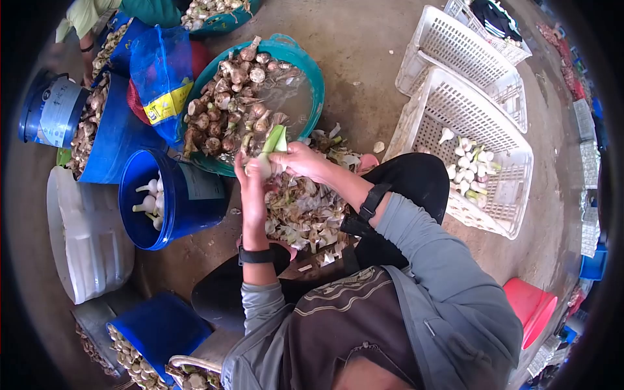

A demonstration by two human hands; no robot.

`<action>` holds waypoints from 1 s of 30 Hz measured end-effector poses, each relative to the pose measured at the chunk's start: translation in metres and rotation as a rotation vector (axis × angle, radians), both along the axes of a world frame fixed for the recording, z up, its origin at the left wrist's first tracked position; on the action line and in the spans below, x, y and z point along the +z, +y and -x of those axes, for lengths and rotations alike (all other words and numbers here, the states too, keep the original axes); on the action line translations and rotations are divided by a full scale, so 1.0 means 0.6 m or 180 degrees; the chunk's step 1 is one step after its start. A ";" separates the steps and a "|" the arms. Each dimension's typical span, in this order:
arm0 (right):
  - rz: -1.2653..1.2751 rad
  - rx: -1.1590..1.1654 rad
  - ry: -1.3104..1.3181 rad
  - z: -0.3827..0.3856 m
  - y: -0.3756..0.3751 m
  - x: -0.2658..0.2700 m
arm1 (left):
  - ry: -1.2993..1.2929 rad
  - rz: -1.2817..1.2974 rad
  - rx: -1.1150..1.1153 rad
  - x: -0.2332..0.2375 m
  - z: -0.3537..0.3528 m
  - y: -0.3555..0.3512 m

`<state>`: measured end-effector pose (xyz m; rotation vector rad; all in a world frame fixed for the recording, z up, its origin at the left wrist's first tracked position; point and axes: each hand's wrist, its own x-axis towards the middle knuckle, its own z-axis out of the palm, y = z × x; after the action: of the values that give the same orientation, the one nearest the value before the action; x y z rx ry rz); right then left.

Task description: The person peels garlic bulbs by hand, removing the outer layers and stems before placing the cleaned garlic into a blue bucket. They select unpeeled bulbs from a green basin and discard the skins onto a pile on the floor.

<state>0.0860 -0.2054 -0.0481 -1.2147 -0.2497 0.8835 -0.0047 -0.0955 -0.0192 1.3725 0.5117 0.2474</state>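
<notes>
A pale garlic bulb point(263, 164) with a piece of green stalk sticking up is between my two hands, above the near rim of a green basin. My left hand point(250, 182) is closed round the bulb from the left. At the right, my right hand point(302, 160) has its fingers closed on the stalk and outer skin. The green basin point(317, 91) holds brown unpeeled garlic bulbs point(214, 120) and murky water. Below my hands lies a heap of garlic peelings point(309, 211) between my legs.
To the left stands a blue bucket point(172, 224) with several peeled bulbs. A white crate point(513, 201) at the right holds cleaned garlic, with another crate point(448, 39) behind it. A red bucket point(533, 309) lies lower right. Another person's arm point(86, 49) shows at upper left.
</notes>
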 end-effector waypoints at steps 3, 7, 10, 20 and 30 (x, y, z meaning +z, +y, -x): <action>0.0101 0.0104 0.0332 0.003 -0.005 -0.013 | -0.1006 -0.3473 0.0249 -0.053 -0.002 0.029; -0.0030 0.0508 0.0300 0.003 -0.013 -0.017 | -0.0014 0.1114 -0.0406 -0.052 0.007 0.067; -0.0301 0.0740 0.0288 0.001 -0.008 -0.046 | 0.0218 0.1798 -0.0553 -0.061 0.011 0.071; 0.0043 -0.0266 -0.1553 0.035 0.023 -0.031 | 0.0569 -0.1176 -0.0267 -0.051 0.028 0.031; -0.0826 -0.0691 0.0924 0.029 0.008 -0.063 | -0.0089 0.1865 -0.0532 -0.097 0.035 0.013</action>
<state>0.0683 -0.2004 -0.0858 -0.8427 0.0034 0.7984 -0.0257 -0.0878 -0.0774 0.8315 0.4005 -0.0244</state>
